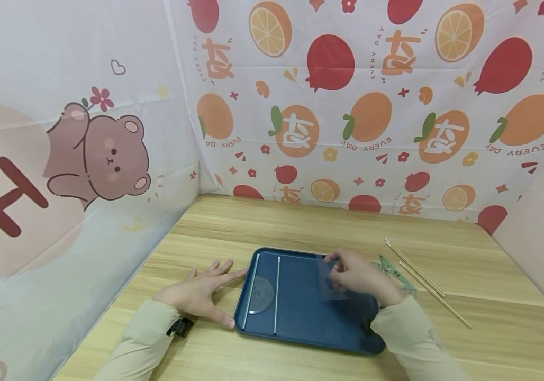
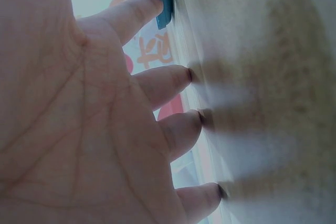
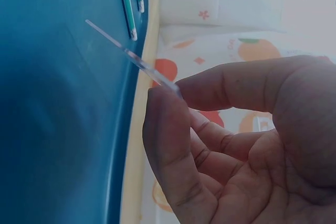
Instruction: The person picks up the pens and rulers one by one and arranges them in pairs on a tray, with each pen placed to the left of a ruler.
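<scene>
My right hand (image 1: 355,272) pinches a clear plastic set square (image 1: 326,288) between thumb and index finger, above the right half of a dark blue tray (image 1: 300,323). In the right wrist view this set square (image 3: 139,61) appears edge-on, its end between the fingertips. A clear protractor (image 1: 263,296) lies at the tray's left side. One slim pencil (image 1: 255,272) crosses over it, and another pencil (image 1: 277,296) lies just to its right. My left hand (image 1: 200,293) is spread on the table, with index finger and thumb at the tray's left edge.
Right of the tray, partly behind my right forearm, lies a green set square (image 1: 398,274). Several thin wood-coloured sticks (image 1: 436,296) with pale ends lie beside it on the wooden table (image 1: 300,222). Printed cloth (image 1: 377,169) hangs behind and at both sides.
</scene>
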Demonstrator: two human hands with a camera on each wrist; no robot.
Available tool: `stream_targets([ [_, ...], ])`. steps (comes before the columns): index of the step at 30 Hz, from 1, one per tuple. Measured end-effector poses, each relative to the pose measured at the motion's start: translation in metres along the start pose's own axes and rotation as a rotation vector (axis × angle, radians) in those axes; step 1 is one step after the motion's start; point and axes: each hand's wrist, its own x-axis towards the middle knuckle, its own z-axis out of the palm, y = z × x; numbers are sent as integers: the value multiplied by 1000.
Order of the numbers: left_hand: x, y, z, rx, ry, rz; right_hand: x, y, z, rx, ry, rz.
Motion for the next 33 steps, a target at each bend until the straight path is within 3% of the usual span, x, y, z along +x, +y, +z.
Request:
stream_targets([
  [13,-1,2,-1,0,-2,-12,13,-6,17,30,-57,25],
  [33,-1,2,0,0,-1,-8,27,-13,39,4,-61,58],
])
